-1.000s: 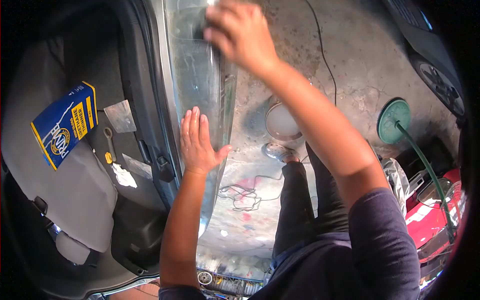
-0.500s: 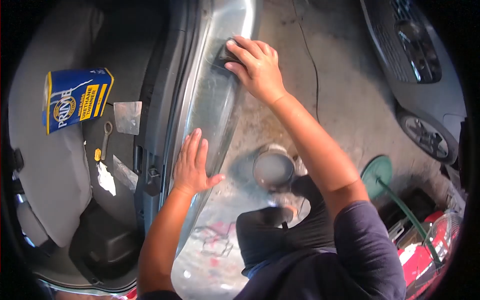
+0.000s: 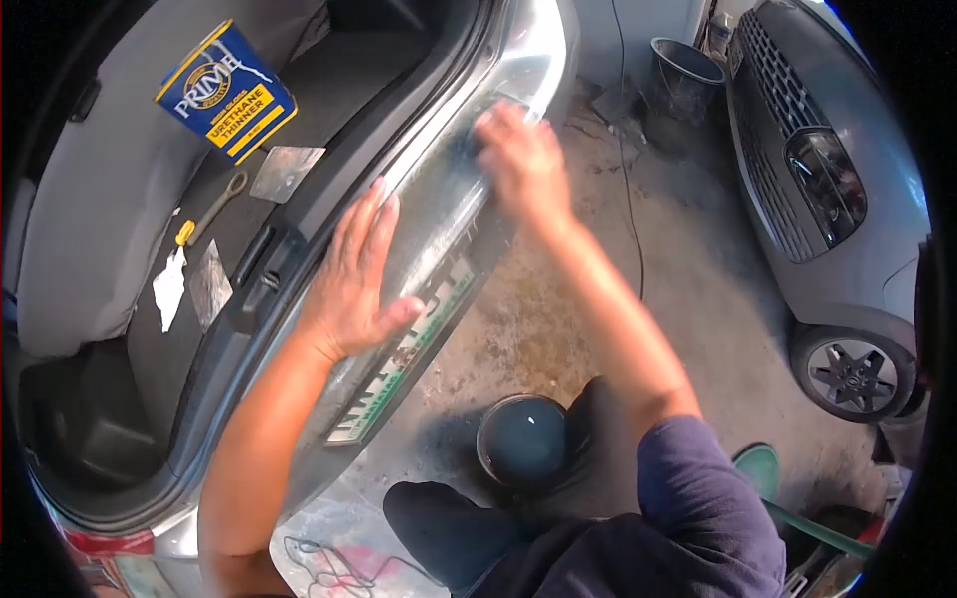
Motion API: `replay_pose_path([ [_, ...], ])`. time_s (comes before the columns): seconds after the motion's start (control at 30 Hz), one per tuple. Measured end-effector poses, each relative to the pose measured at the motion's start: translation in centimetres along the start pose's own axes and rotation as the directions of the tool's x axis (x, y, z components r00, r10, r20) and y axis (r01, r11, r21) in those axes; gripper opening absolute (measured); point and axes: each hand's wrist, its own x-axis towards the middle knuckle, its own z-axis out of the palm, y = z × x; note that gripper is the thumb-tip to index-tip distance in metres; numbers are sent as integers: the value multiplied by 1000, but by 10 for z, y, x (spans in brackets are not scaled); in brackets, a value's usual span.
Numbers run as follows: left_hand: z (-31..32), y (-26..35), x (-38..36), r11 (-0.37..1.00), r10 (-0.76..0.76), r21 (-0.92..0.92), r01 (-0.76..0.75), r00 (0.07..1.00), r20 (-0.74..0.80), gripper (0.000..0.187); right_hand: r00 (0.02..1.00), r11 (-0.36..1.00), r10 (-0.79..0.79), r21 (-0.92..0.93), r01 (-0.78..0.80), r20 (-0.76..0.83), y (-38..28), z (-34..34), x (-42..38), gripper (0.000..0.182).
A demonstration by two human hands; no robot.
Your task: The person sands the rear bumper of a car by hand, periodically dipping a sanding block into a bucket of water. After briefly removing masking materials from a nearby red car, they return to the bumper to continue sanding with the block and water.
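Note:
My right hand (image 3: 523,164), smeared by motion, is on the upper part of the silver rear bumper (image 3: 439,214). In the frame from before, its fingers are curled over a small dark pad pressed to the bumper; now the pad is mostly hidden by the hand and blur. My left hand (image 3: 354,279) lies on the bumper's inner edge beside the trunk sill, fingers stretched out and thumb apart, holding nothing. Below it a licence plate (image 3: 404,354) shows on the bumper's outer face, partly in shadow.
In the trunk stand a blue thinner can (image 3: 229,95), thin metal sheets (image 3: 287,172), a ring-ended metal bar (image 3: 219,207) and crumpled white paper (image 3: 169,289). A bucket of liquid (image 3: 520,439) is by my legs. A cable (image 3: 628,179) crosses the floor; a grey car (image 3: 867,209) stands right.
My view has turned and shifted, so the licence plate and a black bucket now show. My right hand remains at the bumper, now blurred; my left hand stays flat on its edge.

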Motion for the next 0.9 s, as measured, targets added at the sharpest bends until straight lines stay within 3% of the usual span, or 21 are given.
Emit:
replay_pose_path([
  [0.1, -1, 6, -3, 997, 36, 77, -25, 989, -142, 100, 977, 969, -162, 207, 132, 137, -101, -33, -52, 58],
  [0.17, -9, 22, -16, 993, -53, 98, 72, 982, -179, 98, 941, 949, -285, 192, 250, 183, -76, -37, -37, 54],
  [0.23, -31, 51, -40, 973, -196, 116, 199, 980, -35, 95, 983, 986, -152, 89, 143, 107, -20, -23, -13, 44],
  [0.3, -57, 73, -69, 949, -302, 146, 280, 939, 162, 93, 995, 994, 85, 76, -81, -53, 38, -6, 9, 36],
  [0.4, -60, 84, -105, 898, -426, 221, 382, 881, 208, 102, 979, 988, 149, 49, -144, -136, -12, -1, 3, 34],
  [0.5, -47, 85, -116, 856, -483, 284, 432, 865, 138, 109, 993, 988, -66, 131, 78, -100, -141, -9, -51, 46],
  [0.53, -46, 87, -115, 854, -481, 283, 437, 870, 109, 115, 986, 973, -161, 177, 150, 45, -170, -23, -69, 52],
  [0.57, -45, 87, -116, 857, -480, 261, 443, 872, 95, 116, 964, 940, -242, 271, 205, 108, -177, -32, -75, 56],
  [0.63, -46, 87, -116, 864, -477, 213, 457, 877, 53, 118, 890, 878, -434, 287, 384, 140, -136, -37, -55, 58],
  [0.7, -45, 87, -117, 870, -480, 155, 468, 876, 48, 119, 940, 934, -338, 140, 328, 55, -93, -27, -24, 51],
  [0.77, -48, 84, -118, 877, -477, 82, 473, 878, 35, 119, 999, 996, 27, 88, -24, -30, -70, -14, -6, 40],
  [0.83, -47, 72, -127, 898, -438, -59, 435, 897, -51, 104, 959, 978, 206, -1, -210, -197, -102, 0, -12, 39],
  [0.9, -48, 64, -132, 873, -454, -255, 415, 883, -117, 100, 987, 995, 98, -24, -102, -131, -179, -4, -42, 39],
])
